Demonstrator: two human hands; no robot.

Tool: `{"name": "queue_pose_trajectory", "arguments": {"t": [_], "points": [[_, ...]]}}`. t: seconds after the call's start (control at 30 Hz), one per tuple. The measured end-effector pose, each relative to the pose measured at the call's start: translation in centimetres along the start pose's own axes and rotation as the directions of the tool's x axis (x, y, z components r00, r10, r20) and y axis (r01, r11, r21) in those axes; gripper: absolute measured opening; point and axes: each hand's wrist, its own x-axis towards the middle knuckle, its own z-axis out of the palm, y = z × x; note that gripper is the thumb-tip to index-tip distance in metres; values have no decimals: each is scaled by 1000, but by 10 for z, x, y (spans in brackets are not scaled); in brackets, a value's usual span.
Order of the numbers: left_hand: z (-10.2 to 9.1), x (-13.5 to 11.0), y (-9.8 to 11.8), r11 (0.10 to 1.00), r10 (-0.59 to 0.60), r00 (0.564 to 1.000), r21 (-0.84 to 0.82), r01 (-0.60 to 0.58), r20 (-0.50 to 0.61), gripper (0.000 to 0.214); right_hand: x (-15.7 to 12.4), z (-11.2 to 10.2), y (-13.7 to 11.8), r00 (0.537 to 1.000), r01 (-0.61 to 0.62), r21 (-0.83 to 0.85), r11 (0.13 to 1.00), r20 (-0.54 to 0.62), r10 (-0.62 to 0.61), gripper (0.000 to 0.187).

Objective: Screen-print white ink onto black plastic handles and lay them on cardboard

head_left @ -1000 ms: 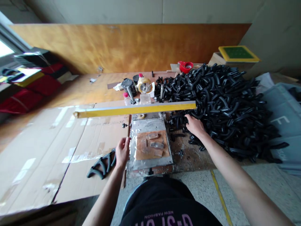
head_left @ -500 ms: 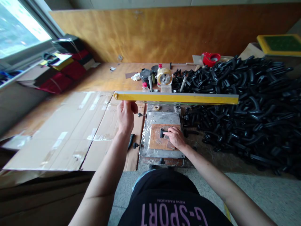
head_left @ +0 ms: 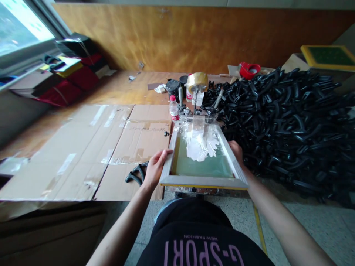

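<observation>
A screen printing frame [head_left: 203,181] with a pale metal rim lies low over the work plate, tilt unclear. Its greenish mesh [head_left: 194,168] carries a patch of white ink [head_left: 199,147] toward the far side. My left hand [head_left: 155,166] grips the left rim, thumb on top and other fingers partly hidden. At the right rim my right hand [head_left: 236,150] is closed against the outer side, its fingertips out of sight. A clear squeegee-like strip [head_left: 198,127] stands at the far end of the mesh. Whatever lies on the plate is covered by the frame.
Black curved plastic parts [head_left: 266,122] are heaped on the right. Another black part [head_left: 135,173] rests on flattened cardboard [head_left: 77,151] at left. Beyond the frame stand a red-capped bottle [head_left: 174,109], a dark tub [head_left: 172,88] and a red tape dispenser [head_left: 249,70].
The frame has swung down from its raised position over the plate. My right hand has left the small black part on the plate and moved to the right rim; my left hand came down with the frame.
</observation>
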Motion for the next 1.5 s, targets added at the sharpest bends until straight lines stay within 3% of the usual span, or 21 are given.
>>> {"name": "queue_pose_trajectory", "arguments": {"t": [0.07, 0.13, 0.2, 0.27, 0.33, 0.4, 0.47, 0.53, 0.6, 0.67, 0.7, 0.83, 0.9, 1.0, 1.1, 1.23, 1.3, 1.37, 1.43, 1.5], "points": [[-2, -4, -34, 997, -82, 994, 5, 82, 71, 58, 27, -14, -7, 995, -12, -35, 999, -102, 9, 33], [-1, -2, -65, 991, -128, 987, 37, 126, 93, 71, 55, -15, -32, 987, 79, -90, 993, -131, -91, 43], [1, 3, -88, 983, -148, 986, 124, 137, 79, 73, 76, -4, -62, 974, 217, -155, 964, -23, -224, 58], [2, 8, -102, 970, -153, 986, 203, 135, 73, 70, 86, 13, -87, 952, 289, -196, 937, 160, -260, 46], [1, 11, -109, 961, -159, 984, 243, 135, 84, 68, 81, 29, -98, 919, 309, -213, 927, 317, -233, 23], [0, 12, -112, 955, -168, 982, 262, 140, 86, 66, 61, 37, -99, 889, 346, -220, 912, 386, -245, 7], [-1, 12, -113, 953, -177, 981, 263, 150, 81, 65, 35, 35, -94, 841, 456, -198, 868, 413, -348, 12], [-1, 12, -113, 953, -185, 980, 258, 161, 73, 65, 12, 25, -89, 755, 589, -136, 796, 442, -483, 19], [0, 12, -114, 954, -192, 979, 251, 167, 75, 64, 1, 13, -87, 664, 676, -53, 735, 476, -577, 20], [0, 12, -114, 955, -194, 978, 242, 170, 78, 64, 2, 5, -87, 614, 695, 17, 718, 506, -606, 17], [0, 12, -113, 956, -194, 978, 237, 171, 76, 64, 5, 4, -88, 618, 683, 26, 730, 510, -598, 15], [0, 11, -107, 966, -189, 980, 194, 173, 68, 64, 5, 15, -90, 751, 603, -92, 792, 401, -525, 20], [1, 10, -102, 971, -195, 978, 152, 183, 71, 65, -7, 20, -88, 749, 618, -96, 780, 374, -547, 26], [1, 8, -96, 973, -209, 975, 110, 201, 76, 68, -15, 18, -85, 707, 635, -17, 772, 416, -572, 22], [-1, 7, -82, 973, -221, 971, 93, 213, 94, 71, 13, 12, -92, 779, 537, 9, 844, 380, -499, 16], [-6, 3, -42, 978, -208, 972, 35, 205, 110, 69, 85, -5, -102, 928, 311, -80, 947, 238, -285, 55], [-6, 4, -13, 982, -181, 979, -34, 185, 91, 60, 112, -22, -90, 975, 197, -110, 974, 131, -182, 58], [-2, 9, 17, 987, -117, 992, -108, 122, 56, 53, 126, -39, -62, 996, 88, -62, 994, -12, -89, 49], [6, 20, 43, 984, 21, 1000, -178, -19, 9, 49, 126, -49, -26, 991, -30, 26, 999, -131, 33, 39], [14, 36, 63, 960, 156, 987, -228, -160, -38, 45, 111, -44, 7, 980, -124, 103, 987, -143, 138, 33]]}}
